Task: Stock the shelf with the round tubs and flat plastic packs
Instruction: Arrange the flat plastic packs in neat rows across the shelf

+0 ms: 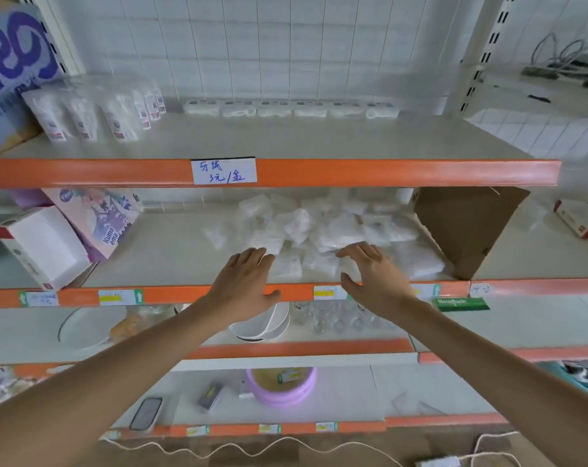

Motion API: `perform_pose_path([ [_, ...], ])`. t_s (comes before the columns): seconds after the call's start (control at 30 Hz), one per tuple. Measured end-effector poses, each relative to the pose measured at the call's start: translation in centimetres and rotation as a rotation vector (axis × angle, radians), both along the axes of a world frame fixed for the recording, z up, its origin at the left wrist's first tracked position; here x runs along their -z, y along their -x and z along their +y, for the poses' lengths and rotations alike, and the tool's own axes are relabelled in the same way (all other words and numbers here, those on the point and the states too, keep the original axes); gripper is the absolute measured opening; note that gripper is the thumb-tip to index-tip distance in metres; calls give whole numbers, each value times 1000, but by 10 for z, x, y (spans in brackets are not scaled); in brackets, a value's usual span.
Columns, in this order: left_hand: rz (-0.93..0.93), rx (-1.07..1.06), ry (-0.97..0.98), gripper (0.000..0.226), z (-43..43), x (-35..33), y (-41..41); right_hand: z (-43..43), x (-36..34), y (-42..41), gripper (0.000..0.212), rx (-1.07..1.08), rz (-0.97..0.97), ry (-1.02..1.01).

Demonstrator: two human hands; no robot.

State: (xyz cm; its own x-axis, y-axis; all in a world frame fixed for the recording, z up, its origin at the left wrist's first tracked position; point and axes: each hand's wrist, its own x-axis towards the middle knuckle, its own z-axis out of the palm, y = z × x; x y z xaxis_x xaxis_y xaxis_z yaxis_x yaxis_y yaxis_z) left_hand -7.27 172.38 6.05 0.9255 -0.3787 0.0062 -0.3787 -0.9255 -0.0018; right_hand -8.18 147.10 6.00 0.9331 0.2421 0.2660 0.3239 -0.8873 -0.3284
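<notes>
A loose heap of flat clear plastic packs [322, 227] with white contents lies on the middle shelf [171, 251]. My left hand [243, 284] reaches over the shelf's orange front edge, fingers straight, tips at the nearest packs. My right hand [373, 274] hovers over the heap's front right, fingers spread and slightly bent, holding nothing. On the top shelf [285, 139] a row of round white tubs [290, 107] stands along the back wall, and upright clear packs [93, 112] stand at the left.
An open cardboard box [467, 227] stands right of the heap. A white box [46, 247] and a purple pack [107, 217] lean at the middle shelf's left. Lower shelves hold white bowls [269, 325], small glasses [336, 318] and a purple round tin [282, 385].
</notes>
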Motion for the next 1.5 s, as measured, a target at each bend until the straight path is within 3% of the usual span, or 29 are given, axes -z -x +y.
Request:
perform_pose_path([
  [0.4, 94, -92, 156, 46, -45, 84, -89, -27, 45, -127, 75, 124, 35, 295],
  [0.57, 81, -85, 138, 49, -41, 103, -108, -27, 53, -152, 66, 68, 85, 439],
  [0.9, 30, -138, 111, 59, -40, 109, -121, -32, 70, -155, 59, 38, 29, 223],
  [1.1, 54, -183, 185, 56, -48, 107, -120, -39, 63, -158, 60, 12, 81, 206],
  [1.27, 37, -180, 373, 60, -29, 92, -108, -38, 53, -144, 61, -15, -34, 261],
  [1.5, -7, -106, 371, 58, 8, 55, -81, -15, 31, -108, 67, -60, 34, 286],
])
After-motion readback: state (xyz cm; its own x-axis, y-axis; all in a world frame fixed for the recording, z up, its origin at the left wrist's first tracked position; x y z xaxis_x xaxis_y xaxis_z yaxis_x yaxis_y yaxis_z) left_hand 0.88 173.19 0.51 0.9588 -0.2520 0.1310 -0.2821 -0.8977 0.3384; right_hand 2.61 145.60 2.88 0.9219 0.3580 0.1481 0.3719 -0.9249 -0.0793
